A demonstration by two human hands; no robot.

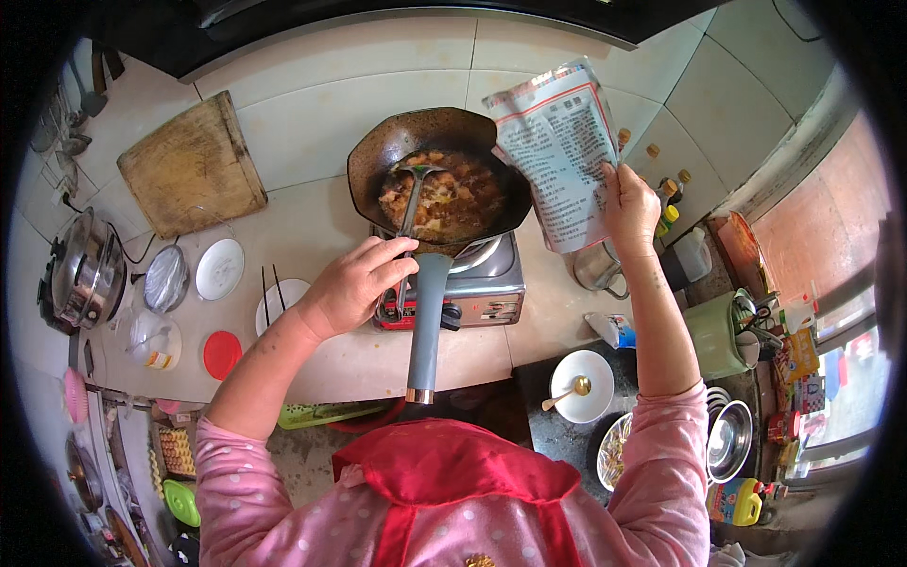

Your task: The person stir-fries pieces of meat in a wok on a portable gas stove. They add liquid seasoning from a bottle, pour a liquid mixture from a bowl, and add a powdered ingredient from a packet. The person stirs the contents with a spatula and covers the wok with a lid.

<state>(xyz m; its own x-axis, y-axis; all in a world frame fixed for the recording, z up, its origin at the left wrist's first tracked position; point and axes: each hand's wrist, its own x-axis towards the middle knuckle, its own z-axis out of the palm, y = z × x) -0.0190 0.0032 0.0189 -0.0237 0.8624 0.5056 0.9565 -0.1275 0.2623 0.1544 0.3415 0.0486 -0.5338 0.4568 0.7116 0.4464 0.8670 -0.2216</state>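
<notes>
While its fingers (387, 249) curl, the left hand (351, 288) seemingly grips a metal utensil (413, 203).

- Overall bright, soft daylight, mostly from the window (855, 387) on the right; panes there blown out to near white
- Tabletop (326, 367) evenly lit, shadows faint and soft-edged
- Wok (371, 165) interior darker, small wet glints on the food (458, 198)
- Hard highlights on the steel pot (90, 269) at left and metal bowl (729, 444) at right
- Packet (557, 161) has a mild sheen, fine print soft
- Left hand (354, 283) and right hand (631, 205) reasonably crisp
- Range hood (406, 19) near black; area below the tabletop dim
- Strong fisheye: wall tiles (378, 57) bow, rim smeared, corners black
</notes>
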